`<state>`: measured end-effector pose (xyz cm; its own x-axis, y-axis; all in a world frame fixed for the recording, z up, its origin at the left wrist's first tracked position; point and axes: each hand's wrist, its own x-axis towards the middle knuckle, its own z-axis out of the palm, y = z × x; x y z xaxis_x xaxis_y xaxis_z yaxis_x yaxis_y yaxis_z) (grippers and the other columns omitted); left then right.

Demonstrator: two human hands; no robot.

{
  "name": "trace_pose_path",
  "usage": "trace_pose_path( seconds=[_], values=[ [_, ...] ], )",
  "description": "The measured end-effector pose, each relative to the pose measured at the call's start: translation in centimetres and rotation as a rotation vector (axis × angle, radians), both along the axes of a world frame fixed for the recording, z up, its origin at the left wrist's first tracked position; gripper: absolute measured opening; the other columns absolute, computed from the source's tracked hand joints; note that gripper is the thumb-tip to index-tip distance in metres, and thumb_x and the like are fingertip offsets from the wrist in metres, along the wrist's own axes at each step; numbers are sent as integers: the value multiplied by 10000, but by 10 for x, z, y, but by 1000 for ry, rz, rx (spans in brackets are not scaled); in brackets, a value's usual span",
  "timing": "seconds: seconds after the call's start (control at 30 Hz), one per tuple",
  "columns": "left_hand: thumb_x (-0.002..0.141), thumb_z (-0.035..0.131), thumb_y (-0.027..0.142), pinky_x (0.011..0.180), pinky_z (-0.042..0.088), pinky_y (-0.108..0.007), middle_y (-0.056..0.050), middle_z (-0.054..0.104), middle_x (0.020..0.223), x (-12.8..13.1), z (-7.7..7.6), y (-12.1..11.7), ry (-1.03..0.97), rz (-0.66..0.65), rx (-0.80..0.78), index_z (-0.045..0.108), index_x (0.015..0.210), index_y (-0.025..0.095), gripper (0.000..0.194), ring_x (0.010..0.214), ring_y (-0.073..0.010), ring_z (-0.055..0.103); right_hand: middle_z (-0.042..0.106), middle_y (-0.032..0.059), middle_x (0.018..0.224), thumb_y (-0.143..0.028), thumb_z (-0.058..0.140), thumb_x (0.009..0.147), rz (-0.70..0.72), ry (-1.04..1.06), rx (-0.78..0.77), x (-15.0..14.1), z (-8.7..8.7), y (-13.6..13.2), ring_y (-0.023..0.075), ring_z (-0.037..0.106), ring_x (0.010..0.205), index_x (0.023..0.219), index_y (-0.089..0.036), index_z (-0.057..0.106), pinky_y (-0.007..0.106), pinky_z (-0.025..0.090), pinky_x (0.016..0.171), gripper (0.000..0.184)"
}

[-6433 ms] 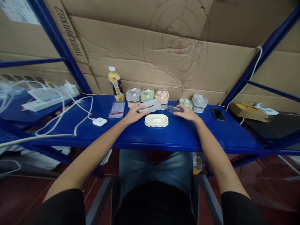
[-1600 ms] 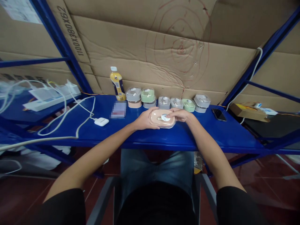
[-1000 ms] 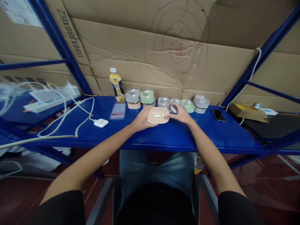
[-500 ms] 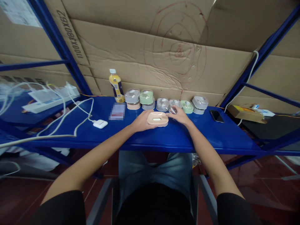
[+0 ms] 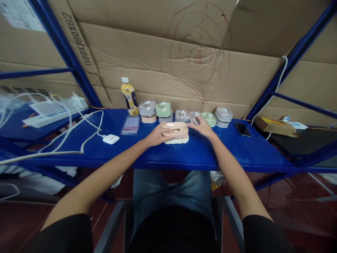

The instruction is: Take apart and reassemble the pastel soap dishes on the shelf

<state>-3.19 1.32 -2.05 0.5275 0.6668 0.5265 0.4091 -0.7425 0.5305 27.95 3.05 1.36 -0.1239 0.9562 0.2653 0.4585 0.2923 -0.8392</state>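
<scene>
Left hand (image 5: 157, 135) pinching peach cover (image 5: 183, 130) by its near side, between the hands; cream base (image 5: 179, 141) just below it, over blue tabletop (image 5: 147, 160). Right hand (image 5: 203, 127) curled on clear lid (image 5: 194, 119), thumb near cover's corner; exact contact unclear. Beyond hands: row of lidded boxes (image 5: 181, 115). Bottle (image 5: 129, 96) past left hand, black phone (image 5: 242, 129) out right of right hand.

Dim, soft light; edges stretched and blurred.

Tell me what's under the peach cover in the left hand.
A cream base shows below the near edge of the peach cover; the rest of the base is hidden.
</scene>
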Motion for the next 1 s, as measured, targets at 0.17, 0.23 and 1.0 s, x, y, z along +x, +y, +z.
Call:
trace_pose_path(
  seconds=[0.17, 0.23, 1.0],
  values=[
    [926, 741, 738, 1242, 507, -644, -133, 742, 1287, -11, 1, 13, -96, 182, 3, 890, 1085, 252, 533, 1344, -393, 645, 701, 179, 1541, -640, 888, 769, -68, -13, 46, 5, 13, -3, 388, 645, 1456, 1463, -190, 704, 542, 486, 1281, 848],
    [903, 751, 736, 1236, 503, -648, -123, 725, 1269, -17, -1, 20, -116, 285, -8, 877, 1077, 245, 536, 1311, -380, 652, 712, 180, 1519, -654, 883, 762, -109, -34, 32, 9, 16, -3, 384, 663, 1426, 1434, -183, 713, 536, 490, 1274, 838],
    [632, 1016, 678, 1209, 547, -650, -255, 609, 1602, 6, -8, -3, -63, 105, -115, 450, 1652, 185, 1266, 1463, -489, 636, 736, 116, 1522, -562, 1012, 662, 340, -260, 224, -27, 11, -26, 391, 654, 1429, 1448, -289, 773, 565, 459, 1280, 866]
  ],
)
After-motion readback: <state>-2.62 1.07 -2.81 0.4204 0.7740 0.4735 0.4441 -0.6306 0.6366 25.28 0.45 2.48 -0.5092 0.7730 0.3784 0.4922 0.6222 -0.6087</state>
